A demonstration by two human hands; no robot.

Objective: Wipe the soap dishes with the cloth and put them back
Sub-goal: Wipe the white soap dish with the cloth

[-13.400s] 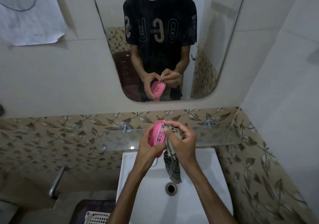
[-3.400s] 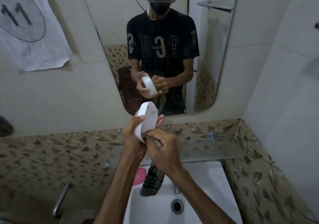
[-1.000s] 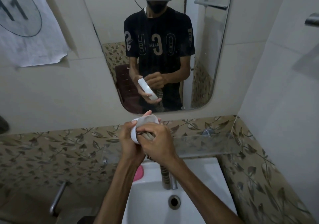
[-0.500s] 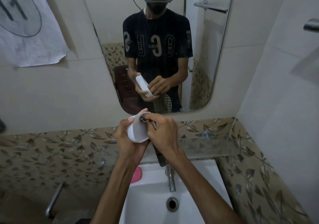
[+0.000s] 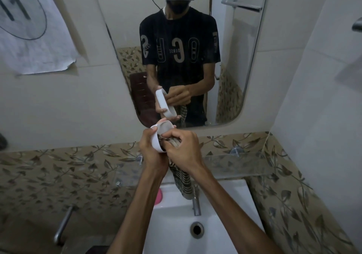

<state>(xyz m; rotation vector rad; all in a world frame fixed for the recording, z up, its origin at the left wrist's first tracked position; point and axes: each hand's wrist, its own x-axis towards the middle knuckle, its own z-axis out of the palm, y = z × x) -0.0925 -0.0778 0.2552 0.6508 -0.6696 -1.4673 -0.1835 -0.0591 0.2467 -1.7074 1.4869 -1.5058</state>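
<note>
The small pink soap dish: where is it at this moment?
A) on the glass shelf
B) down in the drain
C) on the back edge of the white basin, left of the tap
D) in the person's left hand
C: the small pink soap dish lies on the white basin rim, left of the metal tap, while the left hand holds a white soap dish.

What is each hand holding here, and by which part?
The left hand grips the white soap dish around its side wall. The right hand holds the striped cloth bunched at its upper end, pressed into the dish.
</note>
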